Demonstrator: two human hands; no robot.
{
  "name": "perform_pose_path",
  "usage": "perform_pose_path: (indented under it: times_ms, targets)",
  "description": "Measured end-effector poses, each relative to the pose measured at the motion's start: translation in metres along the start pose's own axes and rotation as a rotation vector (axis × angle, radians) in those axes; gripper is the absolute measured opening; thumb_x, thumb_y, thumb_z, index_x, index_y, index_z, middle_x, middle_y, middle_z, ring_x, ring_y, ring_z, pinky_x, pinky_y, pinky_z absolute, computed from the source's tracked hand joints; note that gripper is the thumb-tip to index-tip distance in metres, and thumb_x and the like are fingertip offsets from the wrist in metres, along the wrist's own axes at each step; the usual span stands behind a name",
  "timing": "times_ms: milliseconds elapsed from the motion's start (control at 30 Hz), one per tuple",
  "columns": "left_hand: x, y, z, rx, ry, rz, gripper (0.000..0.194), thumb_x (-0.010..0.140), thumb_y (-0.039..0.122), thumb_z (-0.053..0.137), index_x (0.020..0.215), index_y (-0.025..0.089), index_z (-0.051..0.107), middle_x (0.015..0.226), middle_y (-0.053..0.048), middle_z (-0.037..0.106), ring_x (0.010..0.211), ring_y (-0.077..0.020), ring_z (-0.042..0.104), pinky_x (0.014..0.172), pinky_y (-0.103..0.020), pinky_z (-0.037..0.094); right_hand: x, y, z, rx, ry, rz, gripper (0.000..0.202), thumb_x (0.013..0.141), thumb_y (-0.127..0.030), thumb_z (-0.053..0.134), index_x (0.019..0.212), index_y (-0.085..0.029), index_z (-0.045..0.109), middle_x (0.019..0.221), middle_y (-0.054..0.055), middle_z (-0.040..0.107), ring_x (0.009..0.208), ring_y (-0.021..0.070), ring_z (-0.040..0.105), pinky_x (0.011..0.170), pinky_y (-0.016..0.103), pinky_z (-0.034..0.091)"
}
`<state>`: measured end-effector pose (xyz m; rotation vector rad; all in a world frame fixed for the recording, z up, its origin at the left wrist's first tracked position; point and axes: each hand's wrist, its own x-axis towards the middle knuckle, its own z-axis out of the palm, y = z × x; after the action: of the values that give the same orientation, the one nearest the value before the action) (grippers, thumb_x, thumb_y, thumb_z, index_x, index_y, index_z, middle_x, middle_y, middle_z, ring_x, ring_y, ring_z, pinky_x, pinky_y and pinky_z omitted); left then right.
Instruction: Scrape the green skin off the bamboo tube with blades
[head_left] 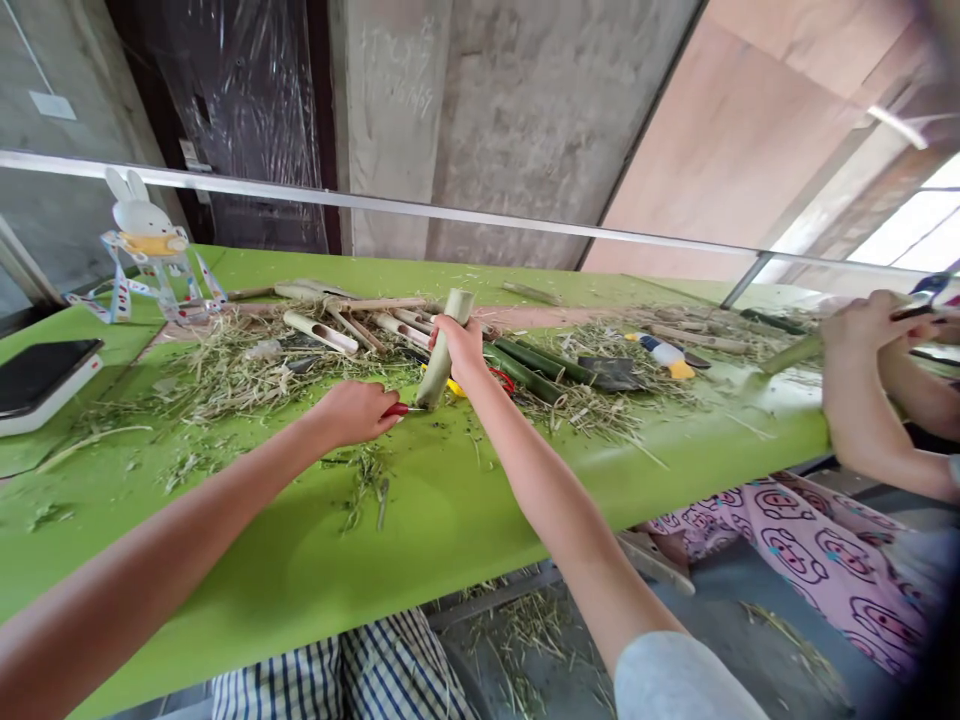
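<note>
My left hand (356, 411) is closed round a small red-handled knife (397, 409). Its thin metal end points right, at the foot of a pale green bamboo tube (441, 365); whether it touches is too small to tell. With my right hand (459, 345) I grip the upper part of that tube, which stands tilted on the green table (465, 480). Behind it, partly hidden by my right hand, lie yellow (454, 387) and red (501, 380) tool parts. Dark green bamboo pieces (532, 375) rest to the right of my right hand.
Shavings (232, 375) and split bamboo (322, 332) spread along the table. A yellow-and-white bottle (661, 352) lies right of centre. On the left are a black-topped device (49, 375) and a rabbit-shaped bottle (142, 215). Another person's hands (862, 340) hold bamboo at right.
</note>
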<state>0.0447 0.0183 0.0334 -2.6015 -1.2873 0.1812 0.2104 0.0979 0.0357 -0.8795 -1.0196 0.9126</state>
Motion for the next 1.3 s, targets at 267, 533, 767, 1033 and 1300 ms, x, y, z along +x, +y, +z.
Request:
perform_pose_path:
  times_ms: [267, 533, 767, 1033, 1300]
  targets:
    - [-0.004, 0.006, -0.012, 0.063, 0.021, 0.052, 0.035, 0.089, 0.040, 0.031, 0.103, 0.016, 0.053, 0.082, -0.009, 0.064, 0.067, -0.0195, 0.061, 0.055, -0.027, 0.042, 0.009, 0.001, -0.014, 0.005, 0.080, 0.035, 0.013, 0.061, -0.021, 0.056, 0.063, -0.020, 0.043, 0.046, -0.005, 0.048, 0.041, 0.0117, 0.049, 0.042, 0.026, 0.042]
    - [-0.010, 0.013, -0.008, 0.078, 0.114, 0.011, 0.038, 0.090, 0.043, 0.029, 0.103, 0.016, 0.052, 0.082, -0.010, 0.062, 0.070, -0.0201, 0.060, 0.056, -0.028, 0.042, -0.018, -0.011, 0.005, -0.329, -0.099, -0.239, 0.015, 0.065, -0.029, 0.058, 0.069, -0.020, 0.047, 0.050, -0.004, 0.052, 0.043, 0.0115, 0.052, 0.044, 0.025, 0.042]
    - [-0.010, 0.014, -0.007, 0.062, 0.101, 0.041, 0.036, 0.092, 0.040, 0.028, 0.103, 0.017, 0.053, 0.081, -0.008, 0.060, 0.068, -0.0182, 0.060, 0.054, -0.026, 0.039, -0.014, -0.005, 0.005, -0.296, -0.047, -0.214, 0.012, 0.065, -0.026, 0.056, 0.065, -0.020, 0.047, 0.048, -0.005, 0.049, 0.041, 0.0100, 0.050, 0.042, 0.024, 0.040]
    - [-0.010, 0.012, -0.007, 0.081, 0.121, 0.072, 0.036, 0.092, 0.040, 0.028, 0.104, 0.018, 0.054, 0.081, -0.009, 0.060, 0.070, -0.0191, 0.059, 0.055, -0.027, 0.039, -0.015, -0.008, 0.005, -0.300, -0.054, -0.212, 0.010, 0.065, -0.024, 0.055, 0.065, -0.019, 0.046, 0.049, -0.003, 0.050, 0.041, 0.0116, 0.051, 0.043, 0.026, 0.042]
    - [-0.011, 0.016, -0.006, 0.127, 0.118, 0.086, 0.033, 0.092, 0.035, 0.029, 0.114, 0.023, 0.051, 0.084, -0.009, 0.060, 0.063, -0.0170, 0.058, 0.050, -0.026, 0.037, -0.010, -0.002, 0.001, -0.338, -0.081, -0.209, 0.013, 0.066, -0.029, 0.055, 0.067, -0.020, 0.046, 0.049, -0.004, 0.050, 0.043, 0.0109, 0.052, 0.044, 0.024, 0.043]
